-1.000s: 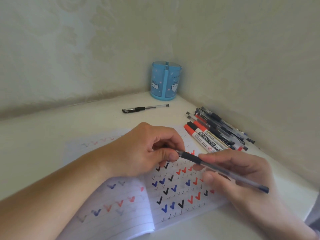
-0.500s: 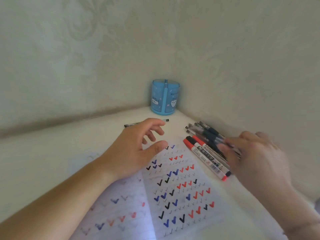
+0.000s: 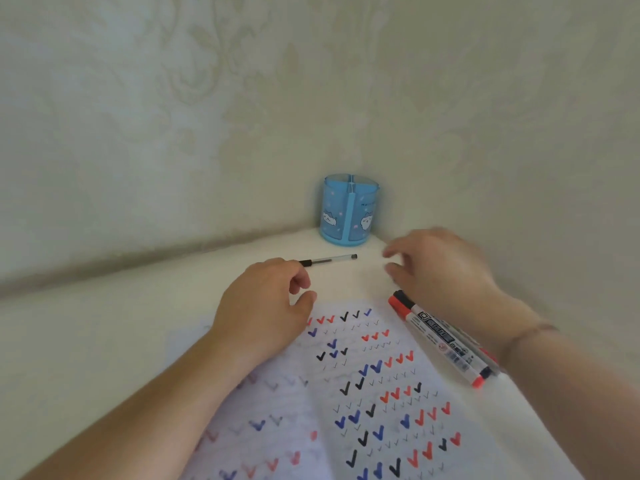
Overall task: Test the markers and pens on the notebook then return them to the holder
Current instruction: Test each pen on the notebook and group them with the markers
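A blue translucent holder [image 3: 349, 209] with cat pictures stands in the corner where the two walls meet. In front of it a clear pen with a black cap [image 3: 329, 260] lies alone on the white table. The open notebook [image 3: 381, 393] is covered with red, blue and black ticks. My left hand [image 3: 266, 306] hovers at its top edge, fingers loosely curled and holding nothing, its knuckles just short of the lone pen. My right hand [image 3: 443, 271], blurred and with fingers spread, holds nothing. A red marker [image 3: 433, 339] and a black marker [image 3: 446, 332] lie side by side under my right wrist.
Patterned cream walls close in the table at the back and the right. Other pens beside the markers are mostly hidden under my right forearm. Bare white table [image 3: 121, 323] stretches to the left of the notebook.
One second ago both hands held a pen over the notebook. The pen has since left my hands. My right hand has moved from the pens at the right toward the corner.
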A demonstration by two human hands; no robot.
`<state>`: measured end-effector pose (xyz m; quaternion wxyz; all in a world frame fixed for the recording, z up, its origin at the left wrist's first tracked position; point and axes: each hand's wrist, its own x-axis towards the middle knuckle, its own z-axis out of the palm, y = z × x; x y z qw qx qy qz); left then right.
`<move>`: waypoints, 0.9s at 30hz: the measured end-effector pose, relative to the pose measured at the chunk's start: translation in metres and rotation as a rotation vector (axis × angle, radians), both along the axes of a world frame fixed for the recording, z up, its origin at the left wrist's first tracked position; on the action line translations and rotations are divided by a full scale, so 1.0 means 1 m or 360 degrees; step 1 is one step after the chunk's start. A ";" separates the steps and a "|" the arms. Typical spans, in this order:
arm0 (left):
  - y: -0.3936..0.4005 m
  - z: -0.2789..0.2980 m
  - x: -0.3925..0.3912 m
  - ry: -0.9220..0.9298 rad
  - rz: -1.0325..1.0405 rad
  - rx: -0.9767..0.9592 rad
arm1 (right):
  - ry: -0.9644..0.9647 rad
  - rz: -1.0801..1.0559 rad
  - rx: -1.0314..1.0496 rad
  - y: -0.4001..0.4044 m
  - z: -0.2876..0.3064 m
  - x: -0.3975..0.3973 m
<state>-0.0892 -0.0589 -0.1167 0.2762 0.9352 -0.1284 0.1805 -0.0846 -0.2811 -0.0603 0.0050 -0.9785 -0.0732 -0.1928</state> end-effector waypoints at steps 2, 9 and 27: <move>0.002 0.000 0.001 0.0005 0.0024 0.0016 | 0.0130 0.0110 -0.0204 0.022 -0.008 0.031; 0.006 0.001 0.005 0.0002 -0.0119 -0.0020 | 0.0217 0.0087 -0.0306 0.042 -0.037 0.082; -0.020 0.013 -0.033 -0.0025 -0.1038 -0.0012 | 0.0173 0.0974 0.2363 0.004 -0.038 -0.077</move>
